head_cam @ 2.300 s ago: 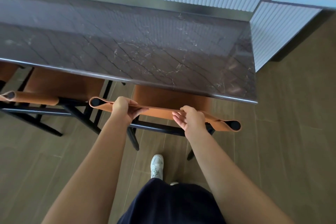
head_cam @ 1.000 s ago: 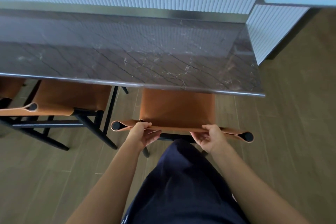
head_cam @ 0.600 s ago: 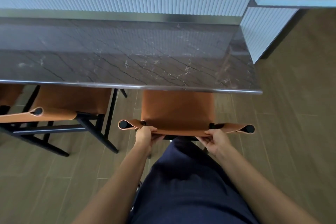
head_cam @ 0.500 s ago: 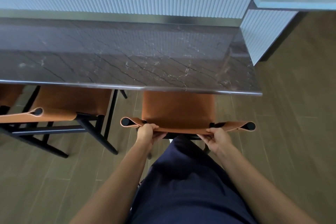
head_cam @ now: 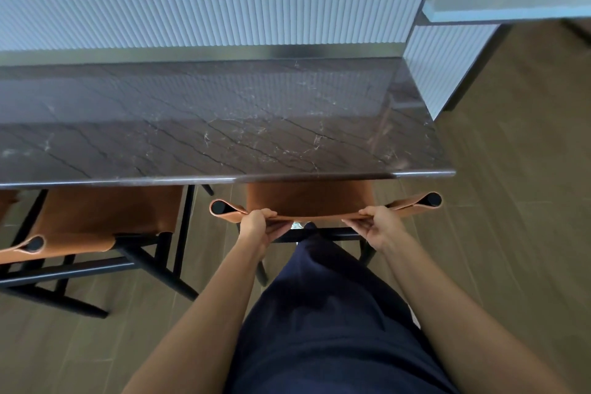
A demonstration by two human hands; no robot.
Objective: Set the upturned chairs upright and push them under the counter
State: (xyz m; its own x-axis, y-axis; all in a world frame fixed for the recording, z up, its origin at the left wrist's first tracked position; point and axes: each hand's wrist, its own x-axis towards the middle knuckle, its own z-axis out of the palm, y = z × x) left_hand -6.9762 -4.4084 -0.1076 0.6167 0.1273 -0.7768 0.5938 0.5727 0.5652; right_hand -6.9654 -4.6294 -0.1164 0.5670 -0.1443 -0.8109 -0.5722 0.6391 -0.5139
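With the left hand (head_cam: 257, 223) and right hand (head_cam: 381, 224) each curled round its leather back, the chair (head_cam: 308, 201) stands partly under the counter's (head_cam: 224, 137) right end, so I'd push evenly, straight in.

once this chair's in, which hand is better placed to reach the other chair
Left, probably: the left hand grips the backrest on the side nearest the other chair, which stands further left; the right hand grips the far side.
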